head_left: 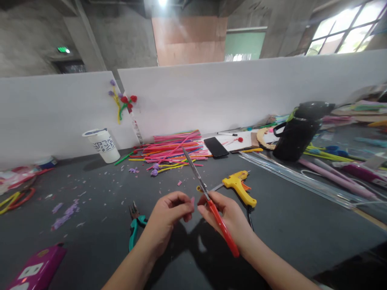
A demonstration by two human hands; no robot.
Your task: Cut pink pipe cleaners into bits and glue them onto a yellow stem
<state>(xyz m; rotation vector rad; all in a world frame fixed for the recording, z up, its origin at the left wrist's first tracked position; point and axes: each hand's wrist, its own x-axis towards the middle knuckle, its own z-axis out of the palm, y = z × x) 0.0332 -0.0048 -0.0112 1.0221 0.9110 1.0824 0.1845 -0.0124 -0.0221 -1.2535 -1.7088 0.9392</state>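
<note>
My left hand (173,211) is closed, with a small pink scrap (192,201) pinched between thumb and fingertip. In my right hand (226,211) rests a pair of scissors (216,215) with red handles, its blades together and aimed up and away toward the back of the table. The two hands are close but apart. A small yellow piece (198,188) shows near my right fingertips; what it is I cannot tell. Just beyond my right hand lies a yellow glue gun (240,187). Teal-handled pliers (135,225) lie left of my left hand.
Pink and red pipe cleaners (172,147) are heaped at the back beside a black phone (215,147). A white cup (104,147) and a black jug (298,133) stand farther out. Purple scraps (68,213) and a purple power strip (39,266) lie left. A white partition (211,96) borders the table.
</note>
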